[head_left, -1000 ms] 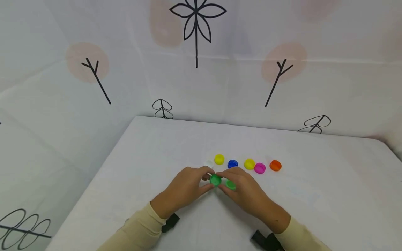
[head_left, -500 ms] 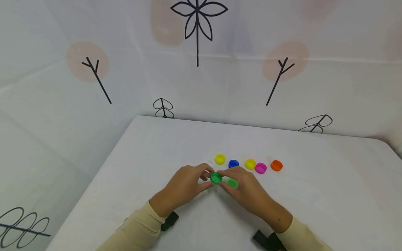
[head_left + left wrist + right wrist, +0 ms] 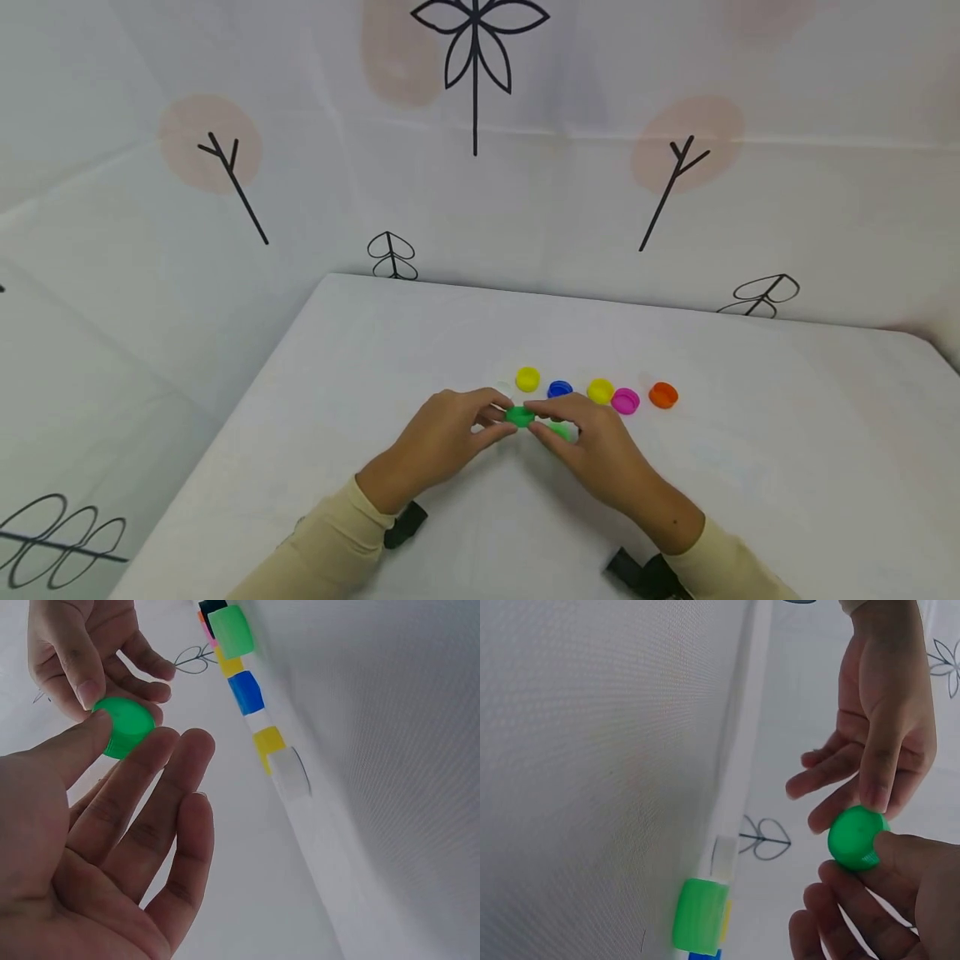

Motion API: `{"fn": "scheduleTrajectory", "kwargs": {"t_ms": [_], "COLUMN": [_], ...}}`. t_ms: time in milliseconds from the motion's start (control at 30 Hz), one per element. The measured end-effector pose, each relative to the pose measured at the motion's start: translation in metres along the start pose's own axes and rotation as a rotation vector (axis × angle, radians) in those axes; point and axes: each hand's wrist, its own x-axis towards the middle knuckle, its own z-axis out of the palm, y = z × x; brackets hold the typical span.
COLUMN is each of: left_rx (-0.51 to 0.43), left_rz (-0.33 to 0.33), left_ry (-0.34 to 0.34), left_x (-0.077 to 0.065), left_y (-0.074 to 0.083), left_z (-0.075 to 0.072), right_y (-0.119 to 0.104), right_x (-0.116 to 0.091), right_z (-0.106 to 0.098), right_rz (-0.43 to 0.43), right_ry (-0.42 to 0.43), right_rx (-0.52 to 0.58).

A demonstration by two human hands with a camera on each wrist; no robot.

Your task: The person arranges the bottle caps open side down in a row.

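Observation:
A green bottle cap [image 3: 520, 417] is held up over the white table between both hands. The left hand [image 3: 446, 437] pinches its left side between thumb and fingers, while the right hand [image 3: 600, 454] pinches the right side the same way. Both wrist views show the round face of this cap [image 3: 126, 727], with the thumbs at its edge. The left hand's other fingers are spread and slightly bent. On the table a lighter green cap [image 3: 700, 915] lies near the right hand, which partly covers it in the head view.
Beyond the hands a loose row of caps lies on the table [image 3: 360, 358]: white [image 3: 289, 771], yellow [image 3: 528, 379], blue [image 3: 559, 389], another yellow [image 3: 600, 391], pink [image 3: 626, 401] and orange [image 3: 663, 395]. A patterned white cloth [image 3: 525, 217] hangs behind the table.
The held green cap has tipped from showing its hollow inside to nearly edge-on in the head view. Both hands have shifted slightly upward in the view, keeping their grip.

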Motion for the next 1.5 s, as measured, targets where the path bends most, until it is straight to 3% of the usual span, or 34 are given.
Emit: {"fn": "scheduleTrajectory", "kwargs": {"t_ms": [333,700,867,1100,1500], "left_rx": [-0.051,-0.179,-0.23,-0.2,-0.214], "left_rz": [-0.002,-0.011,-0.006,0.052,0.115], "left_ry": [-0.003,-0.013,0.016,0.062,0.058], "left_x": [0.0033,0.0055,0.0063,0.0073,0.0058], "left_y": [0.0007,0.0009,0.0017,0.0031,0.0012], "left_z": [-0.0016,-0.0024,-0.0027,-0.0041,-0.0039], "right_y": [-0.0001,-0.0004,-0.0005,0.0005,-0.0009], "right_x": [0.0024,0.0044,0.0051,0.0065,0.0052], "right_z": [-0.0038,-0.0054,-0.0059,-0.0065,-0.0064], "right_rz": [0.012,0.002,0.012,0.007,0.02], "right_ry": [0.006,0.015,0.024,0.029,-0.012], "right_rx": [-0.017,0.019,0.044,0.08,0.108]}}
